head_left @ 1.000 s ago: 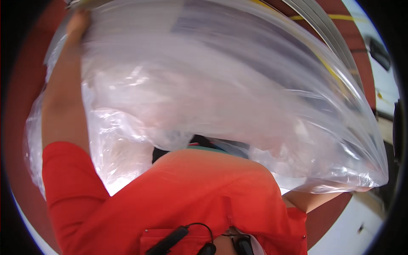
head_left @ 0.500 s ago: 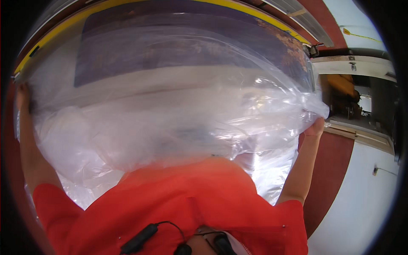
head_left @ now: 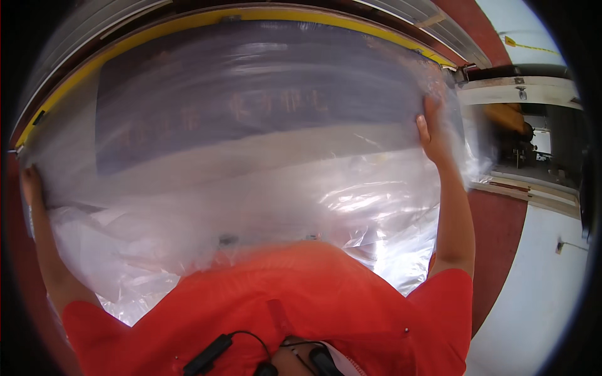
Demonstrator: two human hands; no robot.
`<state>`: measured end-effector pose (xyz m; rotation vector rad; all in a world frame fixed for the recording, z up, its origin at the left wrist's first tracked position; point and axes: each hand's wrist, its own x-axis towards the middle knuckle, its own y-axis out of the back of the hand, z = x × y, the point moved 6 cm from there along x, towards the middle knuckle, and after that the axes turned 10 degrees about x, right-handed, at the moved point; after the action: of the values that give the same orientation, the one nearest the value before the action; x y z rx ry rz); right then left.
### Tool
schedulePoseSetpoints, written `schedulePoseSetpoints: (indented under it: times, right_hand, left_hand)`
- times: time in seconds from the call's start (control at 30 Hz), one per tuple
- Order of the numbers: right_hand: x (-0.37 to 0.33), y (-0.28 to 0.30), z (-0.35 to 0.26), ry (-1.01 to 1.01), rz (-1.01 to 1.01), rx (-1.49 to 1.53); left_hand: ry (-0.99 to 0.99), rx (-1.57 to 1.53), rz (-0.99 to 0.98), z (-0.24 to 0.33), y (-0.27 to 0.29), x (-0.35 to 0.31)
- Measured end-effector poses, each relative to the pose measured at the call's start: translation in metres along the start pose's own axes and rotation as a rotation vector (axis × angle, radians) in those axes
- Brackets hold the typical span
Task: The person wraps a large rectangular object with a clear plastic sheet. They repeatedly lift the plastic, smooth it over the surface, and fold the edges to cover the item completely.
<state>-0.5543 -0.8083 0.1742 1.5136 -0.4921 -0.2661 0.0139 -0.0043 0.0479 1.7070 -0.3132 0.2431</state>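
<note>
A large clear plastic sheet (head_left: 370, 197) spreads wide before me, glossy and wrinkled on the right. Through it shows a dark purple-blue panel (head_left: 251, 72) with faint orange print on a pale surface. My right hand (head_left: 433, 131) lies against the sheet at the panel's right end, open, with its fingers stretched out and the thumb apart. Far to the left, my left hand (head_left: 31, 183) is at the sheet's left edge; its fingers are too small and blurred to tell whether they grip the plastic.
A yellow edge strip (head_left: 188, 24) runs along the far side, with metal slats (head_left: 401, 12) beyond it. On the right is an opening with a pale frame (head_left: 495, 94) and an orange object (head_left: 505, 117) inside. Dark red floor (head_left: 495, 244) borders a white area (head_left: 533, 282).
My right hand has let go of the bunched plastic, moved away from me and opened flat on the sheet. My left hand has come nearer. The sheet's right side lies flatter.
</note>
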Motion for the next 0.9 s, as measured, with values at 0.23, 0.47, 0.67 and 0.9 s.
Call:
schedulePoseSetpoints:
  times: [0.23,0.47,0.67,0.9]
  right_hand:
    - [0.025,-0.043,-0.009,0.105,0.191,0.019]
    - [0.063,-0.043,-0.027,0.087,0.188,0.086]
    - [0.091,-0.050,0.029,-0.117,0.425,0.384]
    - [0.101,-0.027,-0.003,0.072,0.410,0.386]
  left_hand:
    - [-0.007,-0.004,-0.008,-0.008,0.010,-0.009]
    - [-0.089,-0.106,-0.144,-0.015,0.014,-0.013]
    - [-0.114,-0.692,-0.258,0.011,0.103,-0.032]
    - [-0.035,-0.717,-0.164,-0.064,0.088,-0.010]
